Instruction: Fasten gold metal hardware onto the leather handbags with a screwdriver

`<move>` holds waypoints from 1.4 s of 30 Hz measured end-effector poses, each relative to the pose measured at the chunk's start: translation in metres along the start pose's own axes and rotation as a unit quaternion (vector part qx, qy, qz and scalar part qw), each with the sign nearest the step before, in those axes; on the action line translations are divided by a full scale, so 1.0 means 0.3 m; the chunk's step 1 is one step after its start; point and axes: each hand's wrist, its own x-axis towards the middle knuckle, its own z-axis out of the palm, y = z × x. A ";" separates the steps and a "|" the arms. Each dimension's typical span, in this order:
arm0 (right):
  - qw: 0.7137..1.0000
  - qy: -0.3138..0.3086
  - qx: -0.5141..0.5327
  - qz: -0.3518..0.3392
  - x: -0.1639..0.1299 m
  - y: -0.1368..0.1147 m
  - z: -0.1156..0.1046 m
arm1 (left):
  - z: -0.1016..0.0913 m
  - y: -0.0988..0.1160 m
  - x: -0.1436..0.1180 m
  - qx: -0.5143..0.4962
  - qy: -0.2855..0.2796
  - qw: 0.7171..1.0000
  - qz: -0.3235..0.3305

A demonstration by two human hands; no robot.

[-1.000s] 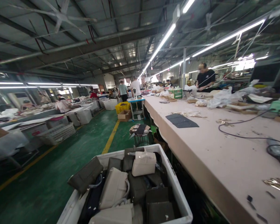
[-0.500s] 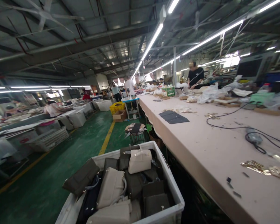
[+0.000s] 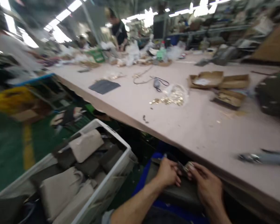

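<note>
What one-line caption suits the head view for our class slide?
Both hands, left hand and right hand, pinch a small metal fitting below the long pink table, beside a white bin of handbags.

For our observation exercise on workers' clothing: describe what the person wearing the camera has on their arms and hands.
Both hands are bare: no gloves, rings or watch show on the left hand or the right hand. The left forearm is uncovered; a pale grey-blue sleeve edge shows near the elbow. The picture is blurred.

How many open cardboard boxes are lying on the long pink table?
3, though blur may hide more. One cardboard box holds something white; a second box lies just right of it; a third box sits in front of them, nearer the camera, on the table.
</note>
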 end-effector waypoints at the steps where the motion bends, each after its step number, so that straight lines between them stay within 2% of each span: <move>1: 1.000 -0.004 -0.009 0.020 -0.026 0.036 -0.095 | 0.057 -0.039 0.019 0.008 -0.025 1.000 -0.007; 3: 0.998 -0.042 0.013 0.052 -0.065 0.069 -0.209 | 0.112 -0.085 0.050 0.019 -0.053 0.998 -0.001; 5: 0.993 -0.077 0.052 0.068 -0.078 0.068 -0.240 | 0.114 -0.097 0.071 0.029 -0.067 0.997 0.008; 9: 0.990 -0.100 0.071 0.069 -0.069 0.031 -0.204 | 0.086 -0.084 0.080 0.045 -0.064 0.997 0.024; 15: 0.988 -0.118 0.065 0.069 -0.066 0.016 -0.192 | 0.098 -0.091 0.073 0.048 -0.067 0.996 0.032; 42: 0.994 -0.090 0.030 0.061 -0.078 0.000 -0.162 | 0.089 -0.073 0.052 0.050 -0.102 0.993 0.027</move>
